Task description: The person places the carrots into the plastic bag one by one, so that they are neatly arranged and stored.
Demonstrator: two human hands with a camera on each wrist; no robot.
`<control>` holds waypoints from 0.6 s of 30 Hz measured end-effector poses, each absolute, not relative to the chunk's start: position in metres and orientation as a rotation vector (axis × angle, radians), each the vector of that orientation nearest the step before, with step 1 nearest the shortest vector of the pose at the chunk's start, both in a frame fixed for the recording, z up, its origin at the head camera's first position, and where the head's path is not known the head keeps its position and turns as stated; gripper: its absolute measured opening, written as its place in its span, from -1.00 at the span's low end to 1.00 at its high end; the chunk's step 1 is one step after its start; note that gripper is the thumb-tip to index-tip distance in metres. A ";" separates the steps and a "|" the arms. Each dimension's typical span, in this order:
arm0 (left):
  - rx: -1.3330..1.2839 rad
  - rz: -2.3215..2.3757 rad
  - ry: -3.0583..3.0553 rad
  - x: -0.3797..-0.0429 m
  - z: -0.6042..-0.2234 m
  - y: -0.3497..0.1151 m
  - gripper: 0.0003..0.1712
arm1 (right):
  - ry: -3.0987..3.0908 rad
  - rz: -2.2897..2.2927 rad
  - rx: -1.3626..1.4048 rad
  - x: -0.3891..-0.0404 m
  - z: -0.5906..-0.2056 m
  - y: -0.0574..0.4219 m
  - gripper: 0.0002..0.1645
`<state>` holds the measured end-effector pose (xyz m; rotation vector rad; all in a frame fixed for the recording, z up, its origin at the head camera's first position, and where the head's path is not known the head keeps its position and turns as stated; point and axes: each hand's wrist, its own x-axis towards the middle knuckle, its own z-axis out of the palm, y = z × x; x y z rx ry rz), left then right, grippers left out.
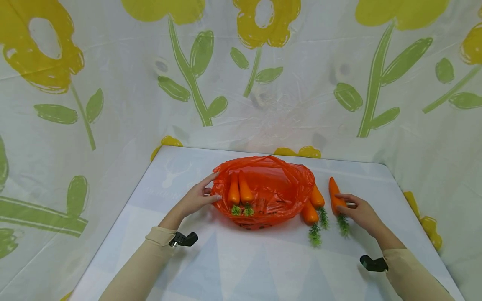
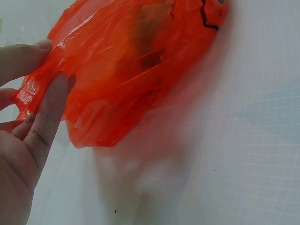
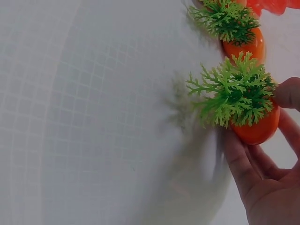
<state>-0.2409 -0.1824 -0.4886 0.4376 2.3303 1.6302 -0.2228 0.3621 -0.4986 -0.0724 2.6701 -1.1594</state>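
Observation:
A red plastic bag (image 1: 263, 217) lies with its mouth open on the table, and two carrots (image 1: 240, 190) with short green tops are inside it. At the bag's left side, my left hand (image 1: 195, 200) pinches the rim; the left wrist view shows the red film (image 2: 117, 70) between thumb and fingers. My right hand (image 1: 359, 211) grips a carrot (image 1: 335, 194) to the right of the bag, its fingers round the orange body. The leafy top (image 3: 234, 91) of that carrot faces the right wrist camera.
Two more carrots, one nearer (image 1: 310, 214) and one behind it (image 1: 317, 197), lie against the bag's right side, between it and my right hand. A pale patterned table (image 1: 241, 259) carries everything. Flower-printed sheeting (image 1: 301, 96) rises behind the table and along its sides.

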 end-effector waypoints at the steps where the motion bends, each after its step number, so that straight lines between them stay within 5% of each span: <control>1: 0.446 1.631 2.330 -0.241 -0.489 -0.182 -0.02 | 2.671 -1.164 -0.074 -0.222 -0.498 0.362 -0.25; 18: 0.525 1.626 2.364 -0.244 -0.491 -0.183 -0.12 | 2.668 -1.181 -0.037 -0.220 -0.487 0.358 -0.23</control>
